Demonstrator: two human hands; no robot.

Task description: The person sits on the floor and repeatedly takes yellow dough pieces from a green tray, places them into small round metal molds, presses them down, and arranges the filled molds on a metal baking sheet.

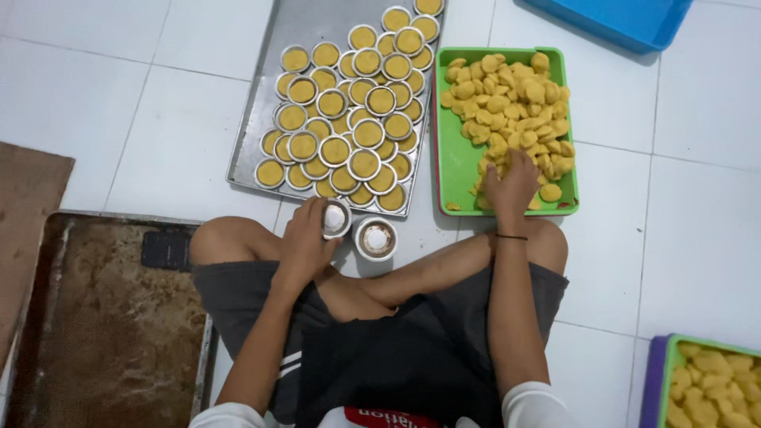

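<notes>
Far left: edge of a brown board (28, 214) on the white tiled floor (87, 87). Just beside it, a dark, greasy baking tray (103, 317), bare inside, with a small black pad (166, 250) lying near its top right corner.

Centre, cross-legged on the floor, knees bare, dark shorts. Left hand (307, 238) curled around a small round metal tin (336, 219), grasping it by the side, tin tilted, held above the floor just in front of the left knee. Second empty tin (376, 238) upright on the floor, just beside the first, untouched.

Above these: long grey metal tray (261, 111), crowded with filled tins (349, 111), each holding flat yellow dough, packed edge to edge and overlapping in places.

Right of that, touching edge to edge: green plastic tray (456, 166) heaped with yellow dough pieces (507, 95). Right hand (511, 184) down in the near end of the heap, fingers bent over several pieces, closing on them; exact piece gripped cannot be told. Thin black band on that wrist.

Top right: corner of a blue bin (626, 20). Bottom right: another green tray (674, 349) with more yellow dough (713, 384), set on something purple, well apart from both hands.
</notes>
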